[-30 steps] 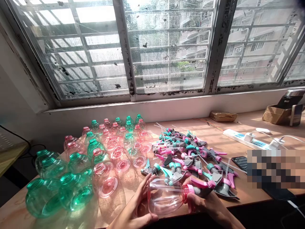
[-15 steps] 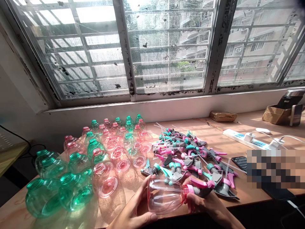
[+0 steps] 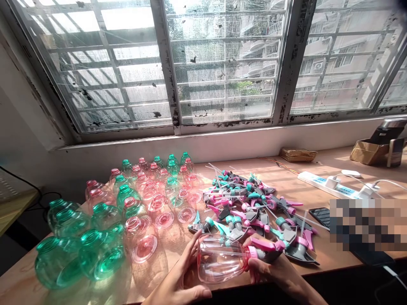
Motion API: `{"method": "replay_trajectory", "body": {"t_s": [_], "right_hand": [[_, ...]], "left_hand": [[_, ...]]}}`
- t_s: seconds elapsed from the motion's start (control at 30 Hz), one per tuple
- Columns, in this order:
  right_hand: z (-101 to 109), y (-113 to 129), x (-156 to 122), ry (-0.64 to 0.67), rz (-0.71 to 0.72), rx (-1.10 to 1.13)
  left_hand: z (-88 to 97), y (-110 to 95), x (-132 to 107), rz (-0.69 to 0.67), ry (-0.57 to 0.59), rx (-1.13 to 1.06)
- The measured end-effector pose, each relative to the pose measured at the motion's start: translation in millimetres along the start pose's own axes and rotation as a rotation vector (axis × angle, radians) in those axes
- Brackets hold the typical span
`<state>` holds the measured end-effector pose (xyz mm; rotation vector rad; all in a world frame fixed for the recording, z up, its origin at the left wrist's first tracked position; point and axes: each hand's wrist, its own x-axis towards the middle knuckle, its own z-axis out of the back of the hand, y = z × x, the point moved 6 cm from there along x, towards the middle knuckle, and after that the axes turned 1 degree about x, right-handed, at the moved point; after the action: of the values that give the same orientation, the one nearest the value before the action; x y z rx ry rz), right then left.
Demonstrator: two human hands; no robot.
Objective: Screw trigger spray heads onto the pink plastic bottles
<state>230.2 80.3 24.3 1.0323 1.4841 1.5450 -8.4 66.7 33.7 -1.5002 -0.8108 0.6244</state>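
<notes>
While the left hand (image 3: 179, 281) cups the base, the right hand (image 3: 267, 271) clamps the collar

Clear pink bottle (image 3: 221, 264) on its side, bottom centre of frame, neck pointing right, at the near edge of the table (image 3: 340, 154). Left forearm rises from bottom centre; thumb low, index finger raised, both apart and curved about the base. Cannot tell how firmly they press. Right forearm enters from bottom right, slanting up leftward; thumb and fingers closed on the pink collar (image 3: 253, 252), thumb on the near side. Sprayer head (image 3: 267, 245) seated at the neck, trigger uppermost. Loose sprayer heads (image 3: 252, 216) heaped right of centre; upright green and pink bottles (image 3: 127, 197) grouped left.
</notes>
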Motion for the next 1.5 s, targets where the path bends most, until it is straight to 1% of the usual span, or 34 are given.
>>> {"method": "replay_trajectory", "body": {"t_s": [0.1, 0.23, 0.43, 0.53, 0.7, 0.8, 0.9, 1.0, 1.2, 1.37, 1.5], "right_hand": [[1, 1, 1, -0.018, 0.005, -0.014], [2, 1, 1, -0.031, 0.036, -0.027], [3, -10, -1, -0.058, -0.042, 0.044], [4, -6, -3, -0.052, -0.035, -0.003], [5, 1, -5, -0.054, -0.039, -0.085], [4, 0, -4, -0.049, -0.019, -0.043], [2, -8, -2, -0.051, -0.036, 0.053], [1, -13, 1, -0.059, -0.054, 0.116], [4, -18, 1, -0.097, -0.072, 0.100], [7, -20, -1, -0.096, -0.067, 0.077], [5, -13, -3, -0.056, -0.056, 0.075]], "left_hand": [[0.4, -2, 0, -0.025, 0.006, 0.003], [0.5, -4, -1, -0.024, 0.024, 0.009], [-0.3, -3, -1, 0.023, -0.001, -0.024], [-2.4, -4, 0, -0.001, 0.011, -0.035], [0.2, 0, 0, -0.002, -0.022, -0.006], [0.9, 1, -2, 0.008, -0.026, 0.003], [2.1, 0, -4, 0.017, -0.049, 0.033], [0.2, 0, -3, 0.031, -0.018, 0.035], [-2.0, -1, 0, 0.010, 0.046, 0.007], [2.9, 1, -2, -0.013, -0.026, 0.053], [0.4, 2, -2, -0.007, -0.003, 0.027]]}}
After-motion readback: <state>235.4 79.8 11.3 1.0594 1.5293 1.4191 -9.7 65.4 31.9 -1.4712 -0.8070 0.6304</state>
